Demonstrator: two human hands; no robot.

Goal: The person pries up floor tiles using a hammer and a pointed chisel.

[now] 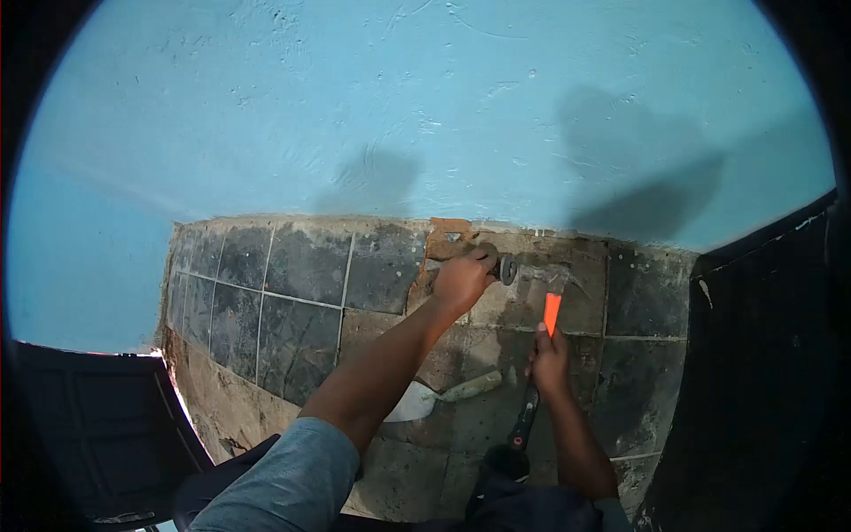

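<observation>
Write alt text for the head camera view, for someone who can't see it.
Seen from above, a left hand holds a chisel against a tiled floor at the foot of a blue wall, while the right hand grips a hammer with an orange and black handle. A trowel lies on bare mortar between the arms.

Item count: two hands, the left hand (pixel 463 279) and the right hand (pixel 550 362); one chisel (pixel 508 269); one hammer (pixel 537 355) with an orange-and-black handle; one trowel (pixel 443 396) lying on the floor; one tiled band (pixel 292 293) at the base of one blue wall (pixel 425 115)
</observation>
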